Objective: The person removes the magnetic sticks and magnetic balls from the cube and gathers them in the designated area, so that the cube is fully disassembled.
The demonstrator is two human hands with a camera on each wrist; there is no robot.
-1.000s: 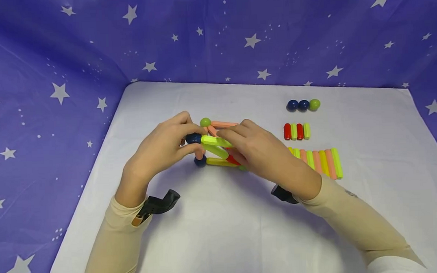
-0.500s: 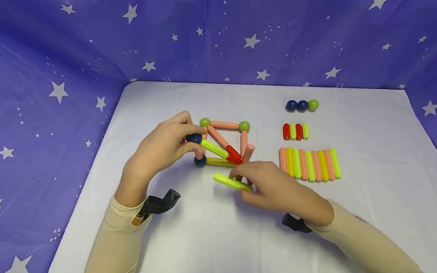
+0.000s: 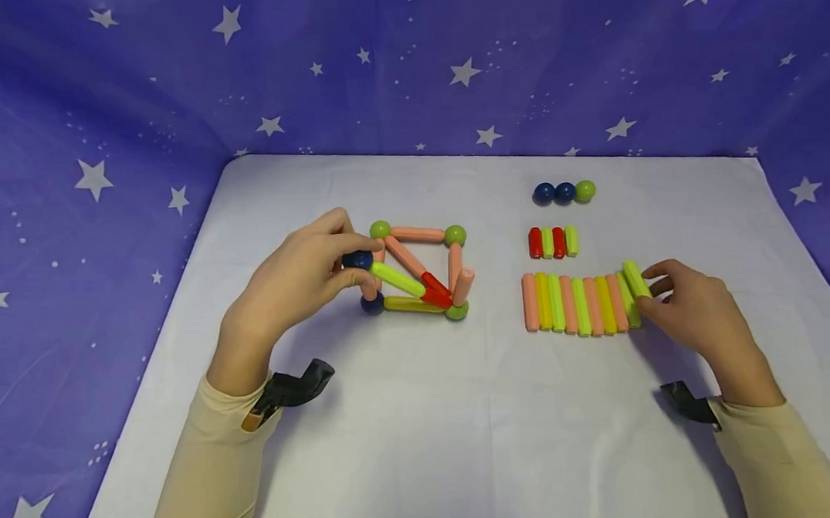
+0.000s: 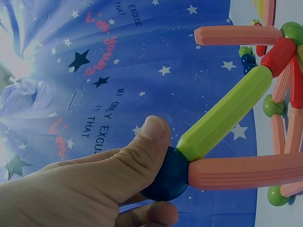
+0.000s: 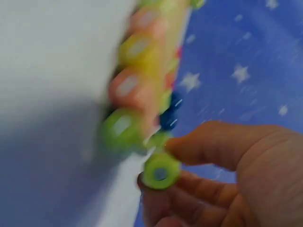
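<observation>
My left hand [image 3: 291, 284] pinches a dark blue ball [image 4: 171, 178] between thumb and fingers. From that ball a yellow-green stick [image 4: 227, 111] slopes down to a red piece [image 3: 436, 290] at the near right corner of a frame of sticks and balls. A pink stick [image 4: 241, 172] also meets the ball from below. Another pink stick [image 3: 463, 285] stands up at the same near right corner, its top end bare. Off to the right, my right hand [image 3: 691, 309] pinches a yellow-green stick [image 3: 636, 279] against the right end of a row of coloured sticks [image 3: 568, 305].
Short red and yellow-green pieces [image 3: 553, 242] lie side by side behind the row. Farther back are two dark blue balls [image 3: 554, 193] and a green ball [image 3: 585, 190]. A purple starred cloth [image 3: 407, 74] rises behind the white table [image 3: 423, 444].
My right hand has moved away from the frame, carrying the yellow-green stick right to the row's end. The left hand keeps its pinch on the blue ball.
</observation>
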